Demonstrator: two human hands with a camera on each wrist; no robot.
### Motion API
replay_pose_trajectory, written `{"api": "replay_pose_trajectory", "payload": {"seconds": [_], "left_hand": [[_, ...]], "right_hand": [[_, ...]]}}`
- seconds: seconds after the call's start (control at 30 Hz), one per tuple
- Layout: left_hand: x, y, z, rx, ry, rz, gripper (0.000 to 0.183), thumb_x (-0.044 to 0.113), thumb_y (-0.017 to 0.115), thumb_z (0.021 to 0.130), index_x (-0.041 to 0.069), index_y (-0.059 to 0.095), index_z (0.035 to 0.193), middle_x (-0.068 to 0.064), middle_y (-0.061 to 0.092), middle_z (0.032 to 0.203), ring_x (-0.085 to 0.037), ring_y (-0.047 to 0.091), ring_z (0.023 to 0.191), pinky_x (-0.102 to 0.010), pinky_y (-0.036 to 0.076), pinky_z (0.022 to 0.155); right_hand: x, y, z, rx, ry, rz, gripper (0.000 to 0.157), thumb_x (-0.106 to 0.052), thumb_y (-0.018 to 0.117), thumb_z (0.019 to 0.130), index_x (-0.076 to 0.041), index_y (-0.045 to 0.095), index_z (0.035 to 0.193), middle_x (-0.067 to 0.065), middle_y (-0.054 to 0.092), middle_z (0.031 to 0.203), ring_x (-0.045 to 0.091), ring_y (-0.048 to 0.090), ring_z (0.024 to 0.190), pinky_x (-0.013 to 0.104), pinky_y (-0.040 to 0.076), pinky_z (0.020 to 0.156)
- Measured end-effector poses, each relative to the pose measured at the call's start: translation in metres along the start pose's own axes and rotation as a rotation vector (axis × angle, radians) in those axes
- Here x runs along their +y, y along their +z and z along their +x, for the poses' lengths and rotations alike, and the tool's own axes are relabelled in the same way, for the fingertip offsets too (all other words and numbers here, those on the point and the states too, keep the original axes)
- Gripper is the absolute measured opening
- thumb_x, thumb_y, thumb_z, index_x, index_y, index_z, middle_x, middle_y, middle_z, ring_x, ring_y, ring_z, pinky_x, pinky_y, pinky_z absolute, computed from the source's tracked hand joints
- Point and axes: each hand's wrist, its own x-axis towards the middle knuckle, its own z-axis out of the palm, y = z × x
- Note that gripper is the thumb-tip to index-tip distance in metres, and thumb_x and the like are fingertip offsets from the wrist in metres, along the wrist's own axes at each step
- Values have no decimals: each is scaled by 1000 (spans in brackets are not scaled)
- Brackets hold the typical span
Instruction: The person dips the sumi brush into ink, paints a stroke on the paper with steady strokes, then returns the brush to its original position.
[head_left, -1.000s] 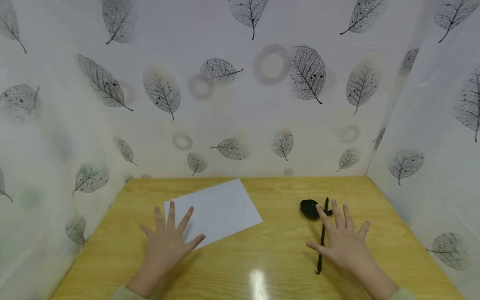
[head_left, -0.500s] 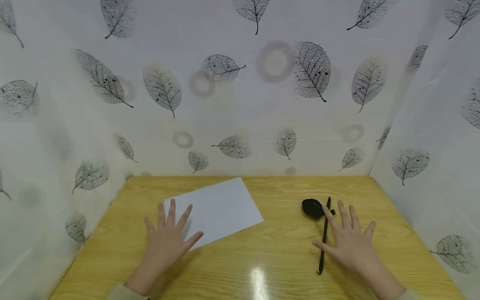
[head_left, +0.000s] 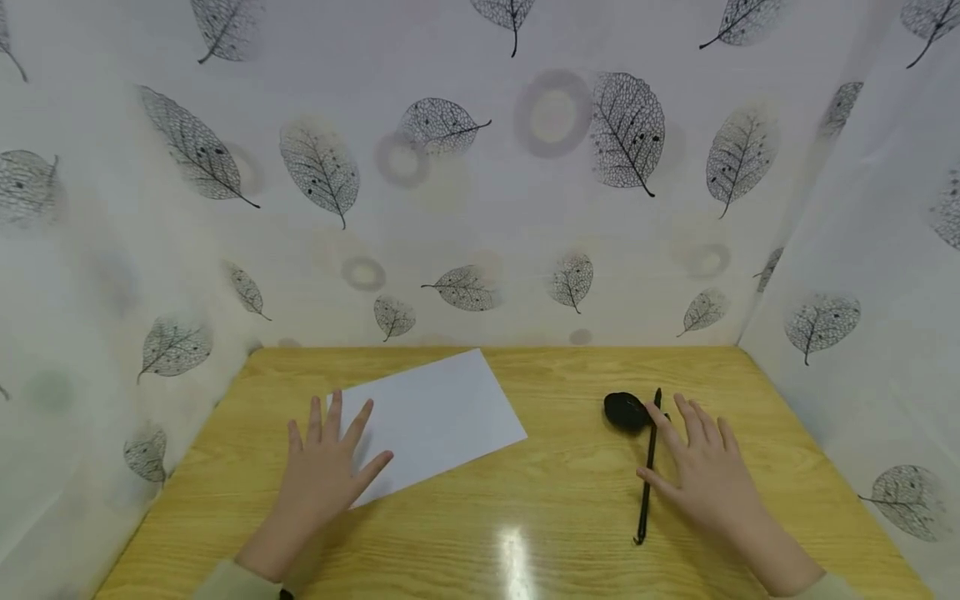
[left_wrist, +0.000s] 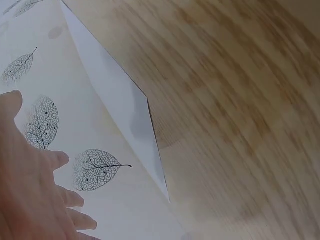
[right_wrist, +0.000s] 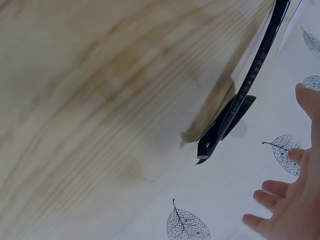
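Observation:
My left hand (head_left: pixel 318 475), fingers spread, is held over the near left part of a white sheet of paper (head_left: pixel 442 425). The left wrist view has that hand (left_wrist: pixel 30 195) at the lower left, with a strip of the paper (left_wrist: pixel 127 105) beyond it. On the right lies a small black dish (head_left: pixel 624 412), and a slim black calligraphy brush (head_left: pixel 647 483) leans across its right side. My right hand (head_left: pixel 712 479) hovers just right of the brush, fingers loosely bent and holding nothing. In the right wrist view, small lettering runs along the brush (right_wrist: pixel 255 70).
A yellow wood-grain table (head_left: pixel 450 533) carries everything. White curtains with a leaf print (head_left: pixel 465 200) close off its back and both sides. Light glares off the table near the front middle.
My right hand has shifted slightly right and its fingers have drawn closer together. The left hand has edged left and uncovers a little more paper. The sheet, dish and brush lie as before.

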Motion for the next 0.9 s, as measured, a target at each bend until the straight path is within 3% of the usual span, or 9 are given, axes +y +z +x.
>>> {"api": "replay_pose_trajectory", "payload": {"seconds": [0.13,0.23,0.33,0.4,0.5,0.77,0.83,0.9], "left_hand": [[-4,-1,4,25,37,11,80,62,62,100,17,43,164,-34,26,170,-61,19,157,-83,21,120],[-7,-2,7,29,60,15,78,60,61,101,15,45,162,-35,28,169,-61,21,156,-81,24,121],[-11,-1,12,19,63,17,77,59,60,102,13,45,162,-35,28,169,-61,22,156,-81,25,121],[-13,0,14,15,61,13,76,58,60,103,11,46,161,-36,29,168,-61,22,156,-80,25,121],[-15,1,16,1,53,4,75,56,60,103,10,47,161,-36,29,168,-61,22,156,-80,25,121],[-18,12,19,-48,48,11,74,57,58,104,8,48,159,-37,30,167,-61,24,155,-80,26,121],[-19,15,20,-69,49,14,74,57,58,104,7,49,158,-38,30,166,-62,25,154,-80,27,120],[-18,18,20,-97,52,22,74,56,58,105,6,49,158,-39,30,166,-62,26,154,-80,28,120]], "right_hand": [[8,-4,2,91,-121,-29,92,-50,80,89,-18,39,164,30,45,156,51,52,134,69,41,113],[12,-8,4,143,-229,-55,72,-63,52,106,-13,48,157,28,53,151,47,57,128,64,45,110],[16,-9,6,203,-342,-98,77,-64,17,111,-9,57,148,25,60,144,42,62,124,60,50,106],[17,-9,7,240,-406,-124,82,-60,8,111,-9,62,143,23,64,139,39,65,120,58,52,103],[18,-9,8,268,-488,-144,77,-54,8,114,-10,68,136,20,68,134,35,69,114,53,56,98],[18,-1,7,240,-608,-133,67,-37,12,116,-10,72,130,17,72,130,33,72,112,50,55,99],[19,2,6,228,-633,-132,52,-30,26,115,-10,71,130,18,72,130,34,72,112,51,56,98],[20,5,6,212,-657,-126,37,-24,49,105,-9,70,130,18,72,130,35,71,113,51,57,98]]}}
